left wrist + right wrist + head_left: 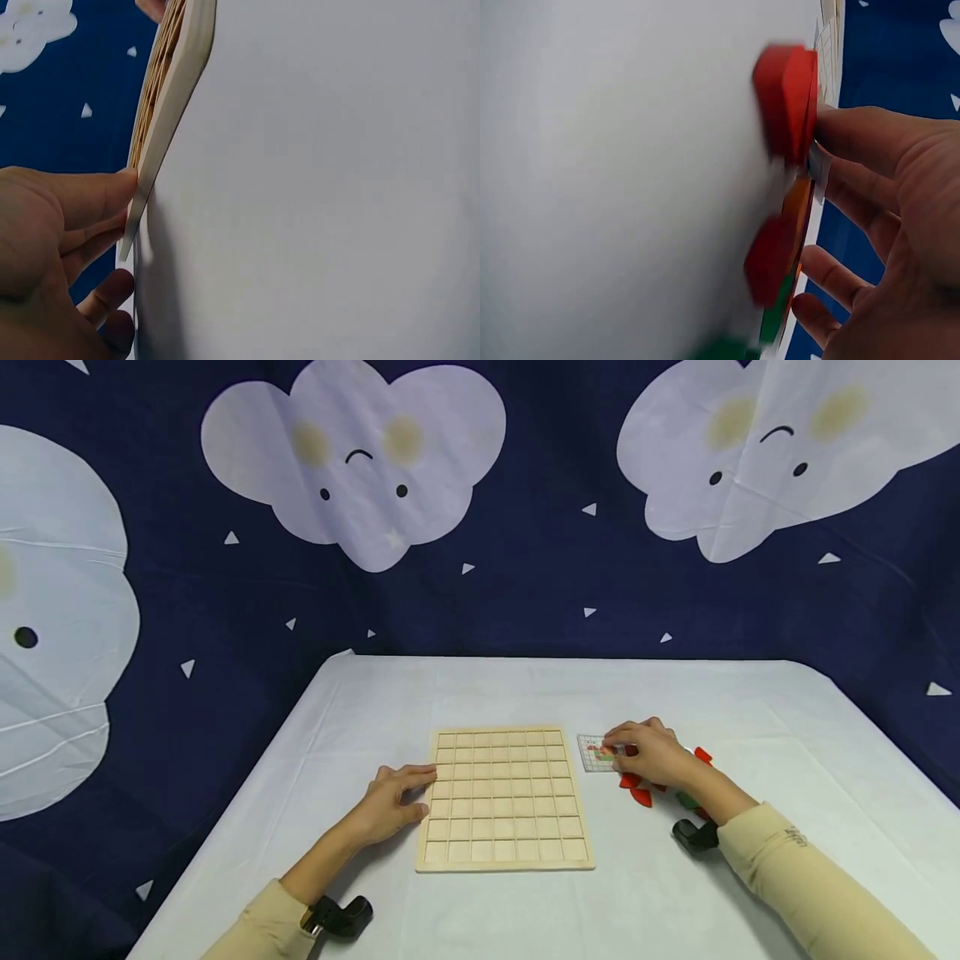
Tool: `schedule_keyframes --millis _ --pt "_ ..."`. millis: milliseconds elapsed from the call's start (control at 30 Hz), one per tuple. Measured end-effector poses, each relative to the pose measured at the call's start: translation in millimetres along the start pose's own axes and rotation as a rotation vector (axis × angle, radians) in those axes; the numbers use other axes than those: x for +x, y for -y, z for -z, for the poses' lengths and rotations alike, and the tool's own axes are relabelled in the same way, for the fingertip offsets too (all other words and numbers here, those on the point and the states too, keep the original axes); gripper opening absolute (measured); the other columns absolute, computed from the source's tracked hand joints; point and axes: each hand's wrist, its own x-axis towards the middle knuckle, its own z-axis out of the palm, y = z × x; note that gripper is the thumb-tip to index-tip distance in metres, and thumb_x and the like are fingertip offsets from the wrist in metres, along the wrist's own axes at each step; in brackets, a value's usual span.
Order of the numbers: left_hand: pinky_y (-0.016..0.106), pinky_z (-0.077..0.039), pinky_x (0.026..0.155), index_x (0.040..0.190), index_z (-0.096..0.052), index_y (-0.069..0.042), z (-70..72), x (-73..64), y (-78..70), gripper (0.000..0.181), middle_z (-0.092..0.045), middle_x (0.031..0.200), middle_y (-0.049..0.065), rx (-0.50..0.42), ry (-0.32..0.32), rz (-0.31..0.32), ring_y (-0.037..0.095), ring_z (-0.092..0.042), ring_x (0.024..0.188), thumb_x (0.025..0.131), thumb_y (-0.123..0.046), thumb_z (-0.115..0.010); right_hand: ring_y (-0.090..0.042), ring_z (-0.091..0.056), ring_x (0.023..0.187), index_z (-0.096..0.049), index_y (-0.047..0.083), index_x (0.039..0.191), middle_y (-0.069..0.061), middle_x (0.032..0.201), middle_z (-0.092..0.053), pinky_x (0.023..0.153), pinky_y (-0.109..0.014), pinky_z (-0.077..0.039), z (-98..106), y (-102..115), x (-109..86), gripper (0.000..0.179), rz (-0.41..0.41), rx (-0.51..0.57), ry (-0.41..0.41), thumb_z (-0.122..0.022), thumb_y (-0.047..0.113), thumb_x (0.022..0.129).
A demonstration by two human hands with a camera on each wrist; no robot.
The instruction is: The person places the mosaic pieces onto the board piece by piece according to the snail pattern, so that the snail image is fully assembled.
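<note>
Gridded wooden tray (502, 789) between both hands (386, 806) (654, 756), red pieces (641, 797) outside

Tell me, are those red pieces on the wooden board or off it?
Off: in the head view, the red pieces lie beside the wooden board, near the right hand.

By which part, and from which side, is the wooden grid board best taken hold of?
Likely by the outer frame of the wooden grid board, at the middle of its left and right edges, coming in low from both sides: it lies flat on the white tablecloth, with straight edges.
</note>
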Motion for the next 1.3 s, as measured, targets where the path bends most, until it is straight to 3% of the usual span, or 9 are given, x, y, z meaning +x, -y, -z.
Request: schedule_keyframes --millis 367,700,933,1300 --pt "0.033 -0.024 0.082 0.129 -0.058 -0.007 -20.0 10.3 -19.1 0.05 -0.052 0.14 -0.004 0.028 -0.006 -0.04 0.014 -0.035 0.092 0.08 -0.011 -0.07 -0.034 -0.042 0.11 -0.067 0.012 0.117 -0.01 0.129 -0.059 0.085 -0.048 -0.029 14 -20 -15.9 0.034 -0.038 -0.022 0.014 -0.066 0.018 0.084" --pt "0.035 -0.024 0.083 0.13 -0.057 -0.008 -28.8 16.7 -26.8 0.05 -0.049 0.142 -0.003 0.021 0.018 -0.079 0.014 -0.034 0.093 0.083 -0.014 -0.069 -0.037 -0.039 0.114 -0.066 0.012 0.118 -0.011 0.13 -0.058 0.088 -0.053 -0.029 18 -27 -23.5 0.035 -0.072 -0.016 0.036 -0.066 0.017 0.084" --pt "0.036 -0.025 0.084 0.129 -0.057 -0.006 -34.8 20.1 -31.3 0.048 -0.051 0.141 0.0 0.041 0.01 -0.114 0.014 -0.036 0.094 0.083 -0.014 -0.068 -0.035 -0.039 0.112 -0.067 0.012 0.118 -0.011 0.13 -0.058 0.085 -0.05 -0.029 20 -30 -24.4 0.036 -0.103 -0.005 0.038 -0.066 0.017 0.082" --pt "0.036 -0.027 0.085 0.127 -0.059 -0.007 -35.7 21.3 -34.2 0.048 -0.053 0.138 -0.001 0.048 -0.016 -0.103 0.014 -0.038 0.096 0.081 -0.013 -0.069 -0.034 -0.038 0.112 -0.066 0.012 0.119 -0.012 0.132 -0.057 0.082 -0.045 -0.03 21 -31 -23.4 0.036 -0.115 0.01 0.041 -0.067 0.018 0.083"
